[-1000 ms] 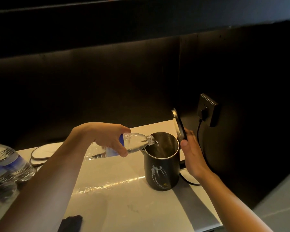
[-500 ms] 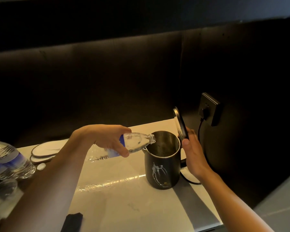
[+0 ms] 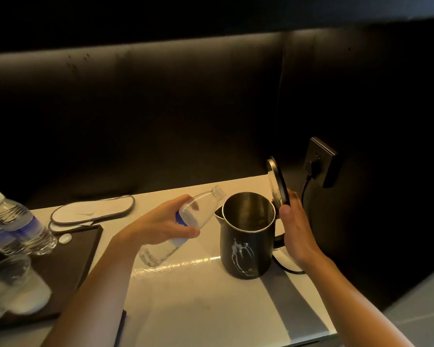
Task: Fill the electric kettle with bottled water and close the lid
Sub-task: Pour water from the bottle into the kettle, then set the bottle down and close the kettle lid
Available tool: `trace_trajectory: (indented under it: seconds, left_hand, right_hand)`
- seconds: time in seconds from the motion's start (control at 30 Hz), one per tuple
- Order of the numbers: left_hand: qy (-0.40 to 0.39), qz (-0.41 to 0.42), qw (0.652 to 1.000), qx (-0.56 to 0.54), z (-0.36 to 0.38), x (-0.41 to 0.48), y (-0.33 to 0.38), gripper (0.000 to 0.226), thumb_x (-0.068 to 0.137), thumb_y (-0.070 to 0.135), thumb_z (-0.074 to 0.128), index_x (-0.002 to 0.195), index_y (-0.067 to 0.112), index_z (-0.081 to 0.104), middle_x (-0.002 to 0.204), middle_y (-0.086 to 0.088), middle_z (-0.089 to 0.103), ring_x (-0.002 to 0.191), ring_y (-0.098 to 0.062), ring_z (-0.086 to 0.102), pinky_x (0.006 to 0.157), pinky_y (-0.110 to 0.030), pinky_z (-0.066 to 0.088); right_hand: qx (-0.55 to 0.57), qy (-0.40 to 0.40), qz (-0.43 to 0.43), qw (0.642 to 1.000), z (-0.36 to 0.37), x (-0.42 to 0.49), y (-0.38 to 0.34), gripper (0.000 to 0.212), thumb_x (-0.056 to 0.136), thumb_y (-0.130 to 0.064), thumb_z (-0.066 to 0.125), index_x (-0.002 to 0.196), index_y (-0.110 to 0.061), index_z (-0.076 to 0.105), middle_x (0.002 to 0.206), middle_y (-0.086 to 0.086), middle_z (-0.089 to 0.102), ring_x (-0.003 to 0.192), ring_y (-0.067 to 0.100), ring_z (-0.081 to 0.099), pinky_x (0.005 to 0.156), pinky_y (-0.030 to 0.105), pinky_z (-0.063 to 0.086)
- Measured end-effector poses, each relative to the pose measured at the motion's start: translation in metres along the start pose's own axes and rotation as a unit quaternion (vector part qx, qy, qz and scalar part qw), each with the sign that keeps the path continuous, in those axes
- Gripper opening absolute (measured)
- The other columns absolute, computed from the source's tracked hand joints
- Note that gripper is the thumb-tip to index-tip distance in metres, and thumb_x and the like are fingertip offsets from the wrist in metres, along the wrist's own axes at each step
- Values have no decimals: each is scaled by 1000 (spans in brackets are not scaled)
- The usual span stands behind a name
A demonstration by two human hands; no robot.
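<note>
A dark electric kettle (image 3: pixel 247 249) stands on the white counter (image 3: pixel 201 304), its mouth open. Its round lid (image 3: pixel 276 182) stands upright on the hinge at the right. My right hand (image 3: pixel 295 229) rests against the lid's lower edge and the kettle's handle side. My left hand (image 3: pixel 161 224) grips a clear plastic bottle (image 3: pixel 198 211) with a blue label, tilted neck-up, its open neck just left of the kettle's spout and apart from it. The bottle looks nearly empty.
Two capped water bottles (image 3: pixel 18 224) stand at the left on a dark tray (image 3: pixel 78 256) with upturned glasses (image 3: pixel 8 279). White slippers (image 3: pixel 93 209) lie behind. The kettle's cord (image 3: pixel 306 186) runs to a wall socket (image 3: pixel 322 161) at right. A bottle cap (image 3: pixel 66 238) lies on the tray.
My left hand has tipped the bottle back up and drawn its neck away from the kettle's mouth; pouring has stopped. My right hand stays at the raised lid.
</note>
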State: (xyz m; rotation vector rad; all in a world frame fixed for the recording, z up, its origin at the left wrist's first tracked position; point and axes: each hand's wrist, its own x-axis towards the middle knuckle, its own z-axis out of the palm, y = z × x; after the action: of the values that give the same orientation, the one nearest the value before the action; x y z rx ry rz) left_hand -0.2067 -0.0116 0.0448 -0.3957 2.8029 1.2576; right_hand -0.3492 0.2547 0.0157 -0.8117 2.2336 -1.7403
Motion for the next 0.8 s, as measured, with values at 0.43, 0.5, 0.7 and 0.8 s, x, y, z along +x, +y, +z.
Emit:
trace_trajectory:
  seconds: [0.43,0.5,0.7,0.8]
  left_hand:
    - [427,-51,891,-144,81,-7,-55,64,84,28,78,138,20,42,128,7,48,111,-14,49,83,-9,41]
    - [461,-61,872,-154,88,-6,-59,66,85,28,77,139,19,41,138,-2,49,116,-17,49,85,-11,42]
    - [488,-77,851,-177,103,-7,-71,70,85,27,77,141,20,35,147,-12,46,121,-19,47,102,-42,50]
    - [491,-67,852,-167,104,-4,-73,72,84,27,78,142,19,36,149,-12,45,126,-25,49,102,-40,48]
  right_hand:
    - [58,-14,11,998,-1,-2,2,55,78,-73,30,131,-60,37,134,-28,40,120,-18,33,97,28,25]
    - [57,-13,4,998,-2,-2,3,62,77,-80,31,135,-58,36,138,-24,40,122,-16,33,99,29,26]
    - [56,-18,-6,998,-2,-2,0,91,58,-98,31,135,-51,36,135,-19,41,115,-18,38,86,14,30]
    - [49,-18,-6,999,-4,-1,0,96,60,-97,29,140,-44,37,135,-16,43,108,-23,42,85,13,32]
